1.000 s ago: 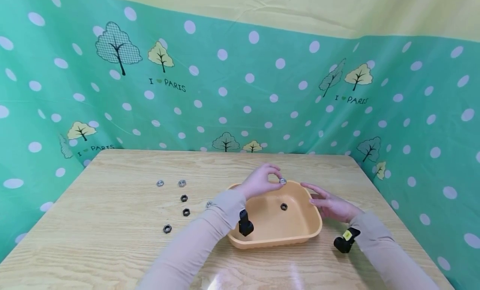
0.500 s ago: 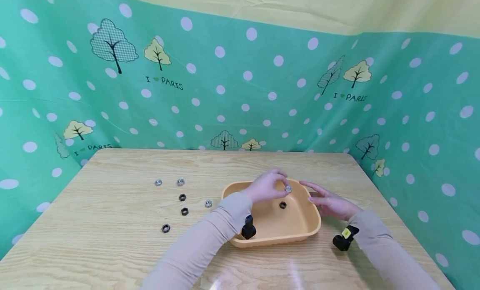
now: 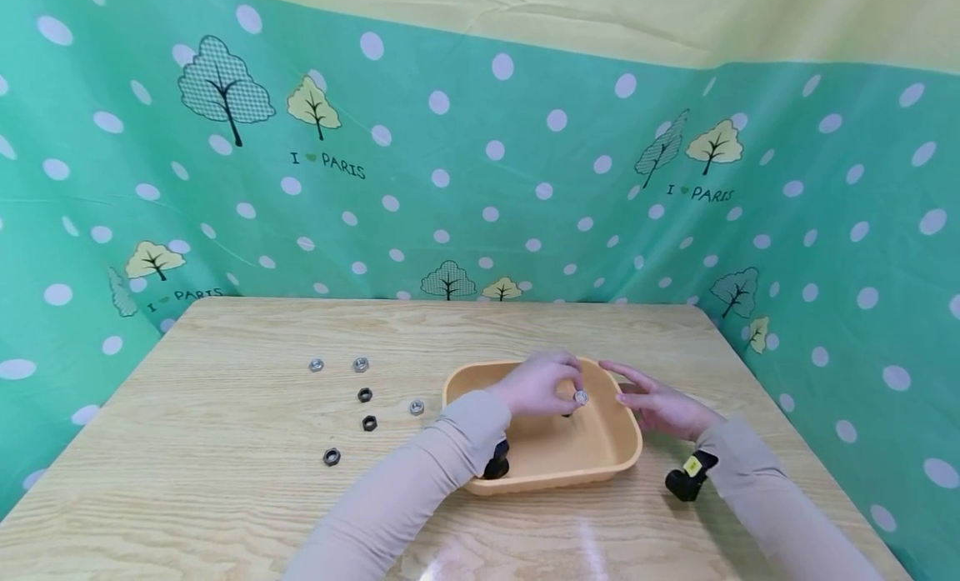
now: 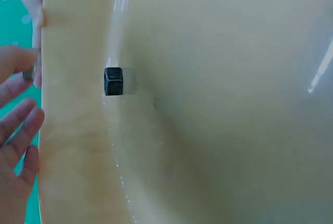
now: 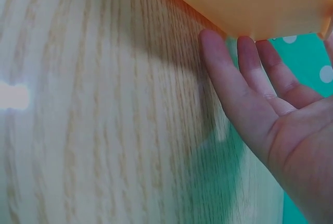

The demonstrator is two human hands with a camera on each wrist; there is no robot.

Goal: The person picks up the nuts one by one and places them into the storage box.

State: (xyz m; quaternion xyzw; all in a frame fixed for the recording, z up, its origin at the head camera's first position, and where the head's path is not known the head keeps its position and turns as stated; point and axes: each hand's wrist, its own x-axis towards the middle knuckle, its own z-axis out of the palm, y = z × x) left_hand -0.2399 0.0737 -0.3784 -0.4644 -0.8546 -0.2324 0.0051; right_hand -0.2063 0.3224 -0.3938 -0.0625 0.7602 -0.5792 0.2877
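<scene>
My left hand (image 3: 542,384) is inside the mouth of an orange plastic basin (image 3: 555,483), pinching a silver hex nut (image 3: 581,397) between thumb and fingertips. In the left wrist view that nut (image 4: 29,72) shows only in part, and the other fingers are spread. A black hex nut (image 4: 113,81) lies in the basin; in the head view my left hand mostly covers it. On the basin's right side my right hand (image 3: 663,410) touches the rim and outer wall. Its fingers (image 5: 223,67) look fairly straight against the wall in the right wrist view.
Left of the basin, several loose nuts lie on the wooden table (image 3: 225,498): silver ones (image 3: 361,364) towards the back and a silver nut (image 3: 417,408) beside the basin, with black ones (image 3: 332,457) among them. A green dotted curtain (image 3: 465,147) encloses the table's back and sides.
My left hand has moved down and slightly right with the silver nut, from above the basin's far rim to inside the basin. The right hand keeps its place at the basin's side.
</scene>
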